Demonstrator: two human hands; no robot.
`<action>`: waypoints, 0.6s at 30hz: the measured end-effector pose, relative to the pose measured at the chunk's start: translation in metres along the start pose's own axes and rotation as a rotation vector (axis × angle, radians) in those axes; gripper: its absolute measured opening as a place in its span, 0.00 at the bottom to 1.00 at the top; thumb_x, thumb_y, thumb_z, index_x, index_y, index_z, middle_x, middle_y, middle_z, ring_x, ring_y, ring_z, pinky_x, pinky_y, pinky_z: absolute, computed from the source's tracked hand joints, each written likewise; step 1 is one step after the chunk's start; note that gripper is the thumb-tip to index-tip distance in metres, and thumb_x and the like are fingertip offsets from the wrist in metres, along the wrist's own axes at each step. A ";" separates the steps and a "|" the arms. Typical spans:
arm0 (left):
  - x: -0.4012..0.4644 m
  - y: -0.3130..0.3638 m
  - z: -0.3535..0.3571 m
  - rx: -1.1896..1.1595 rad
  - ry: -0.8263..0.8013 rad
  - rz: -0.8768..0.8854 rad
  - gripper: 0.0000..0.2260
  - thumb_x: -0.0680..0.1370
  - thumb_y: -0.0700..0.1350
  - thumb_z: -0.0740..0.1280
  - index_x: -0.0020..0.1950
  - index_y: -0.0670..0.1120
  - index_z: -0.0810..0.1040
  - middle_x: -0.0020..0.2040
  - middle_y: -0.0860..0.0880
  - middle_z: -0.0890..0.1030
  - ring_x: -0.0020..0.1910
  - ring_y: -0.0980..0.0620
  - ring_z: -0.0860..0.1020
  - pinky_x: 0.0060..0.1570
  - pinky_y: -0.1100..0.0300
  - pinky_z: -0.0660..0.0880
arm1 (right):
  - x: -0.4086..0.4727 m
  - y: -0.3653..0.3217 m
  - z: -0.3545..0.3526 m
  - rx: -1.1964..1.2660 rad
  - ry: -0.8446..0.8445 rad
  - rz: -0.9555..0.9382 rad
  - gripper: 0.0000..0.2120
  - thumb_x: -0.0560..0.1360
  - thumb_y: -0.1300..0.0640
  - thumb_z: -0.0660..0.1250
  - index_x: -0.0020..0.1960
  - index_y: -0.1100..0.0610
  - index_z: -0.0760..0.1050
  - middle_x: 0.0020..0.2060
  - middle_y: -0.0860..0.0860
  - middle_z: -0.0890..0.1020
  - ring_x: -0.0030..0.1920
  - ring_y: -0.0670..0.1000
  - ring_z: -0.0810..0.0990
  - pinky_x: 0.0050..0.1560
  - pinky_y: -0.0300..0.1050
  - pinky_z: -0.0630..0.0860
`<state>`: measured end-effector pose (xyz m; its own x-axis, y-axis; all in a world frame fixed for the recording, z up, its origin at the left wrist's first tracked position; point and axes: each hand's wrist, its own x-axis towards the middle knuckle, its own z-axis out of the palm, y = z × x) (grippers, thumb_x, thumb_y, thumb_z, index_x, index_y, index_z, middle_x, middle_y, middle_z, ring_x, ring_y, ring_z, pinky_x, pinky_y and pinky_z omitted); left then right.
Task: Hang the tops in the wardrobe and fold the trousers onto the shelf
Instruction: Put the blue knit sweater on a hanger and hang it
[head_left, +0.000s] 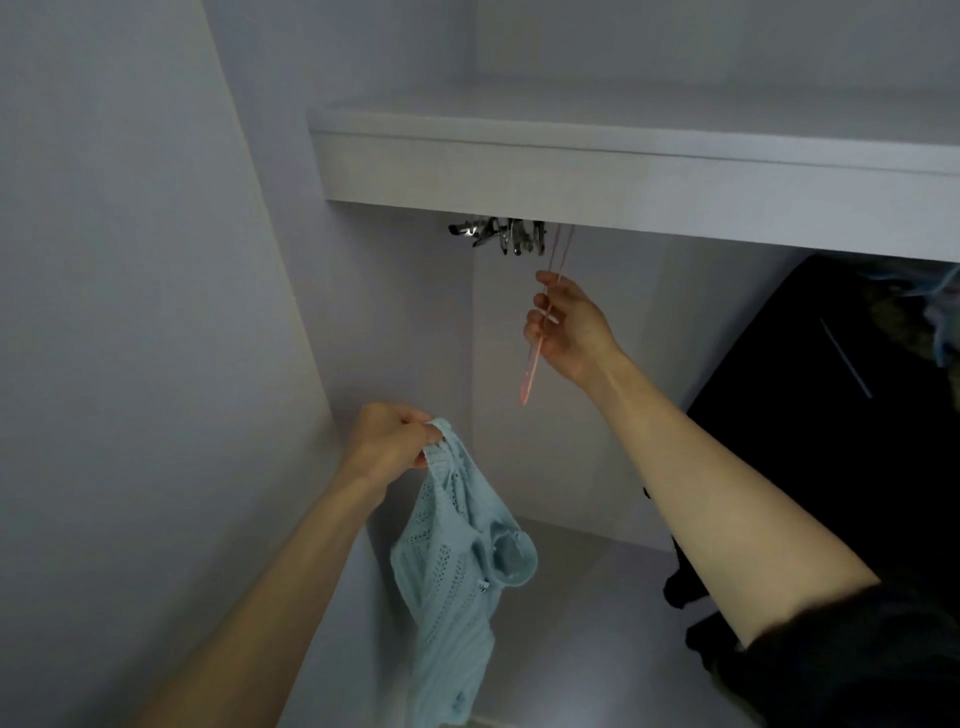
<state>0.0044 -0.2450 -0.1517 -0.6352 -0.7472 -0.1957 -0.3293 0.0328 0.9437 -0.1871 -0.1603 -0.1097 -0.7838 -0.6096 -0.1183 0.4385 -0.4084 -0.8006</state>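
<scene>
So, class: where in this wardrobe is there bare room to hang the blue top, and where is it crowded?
Free: the left bay between the side wall and the pink hanger. Crowded: right, dark garments fill the space; metal hooks bunch under the shelf.

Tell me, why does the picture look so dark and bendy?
Head view: dim, greyish light, darkest at the right where black clothes hang; the wide lens bends the shelf edge and wall; the pink hanger in the right hand is smeared; the blue top looks sharper.

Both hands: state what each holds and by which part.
The left hand grips the pale blue knitted top by its bunched upper edge. The right hand holds a thin pink plastic hanger partway along its arm.
</scene>
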 end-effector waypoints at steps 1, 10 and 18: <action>-0.001 -0.001 0.002 0.003 -0.013 0.000 0.12 0.72 0.31 0.67 0.32 0.44 0.78 0.30 0.48 0.80 0.33 0.52 0.79 0.33 0.63 0.77 | -0.005 -0.003 -0.003 -0.042 0.004 -0.014 0.12 0.81 0.65 0.52 0.47 0.56 0.73 0.33 0.52 0.72 0.29 0.48 0.69 0.27 0.35 0.72; -0.010 -0.009 0.018 -0.026 -0.074 -0.043 0.12 0.72 0.31 0.68 0.32 0.45 0.78 0.31 0.48 0.80 0.33 0.52 0.79 0.29 0.65 0.77 | -0.048 0.014 -0.070 -0.340 0.209 0.013 0.16 0.81 0.65 0.50 0.61 0.51 0.69 0.32 0.51 0.73 0.27 0.46 0.67 0.28 0.37 0.67; -0.022 -0.012 0.056 0.059 -0.113 -0.083 0.01 0.71 0.35 0.69 0.39 0.39 0.78 0.37 0.41 0.79 0.38 0.47 0.77 0.43 0.55 0.74 | -0.109 0.034 -0.159 -0.316 0.229 -0.056 0.14 0.78 0.68 0.53 0.49 0.57 0.76 0.26 0.49 0.66 0.27 0.46 0.63 0.33 0.39 0.62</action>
<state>-0.0170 -0.1920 -0.1741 -0.6773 -0.6699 -0.3041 -0.4224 0.0156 0.9063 -0.1571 0.0002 -0.2175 -0.8964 -0.4100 -0.1686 0.2631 -0.1859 -0.9467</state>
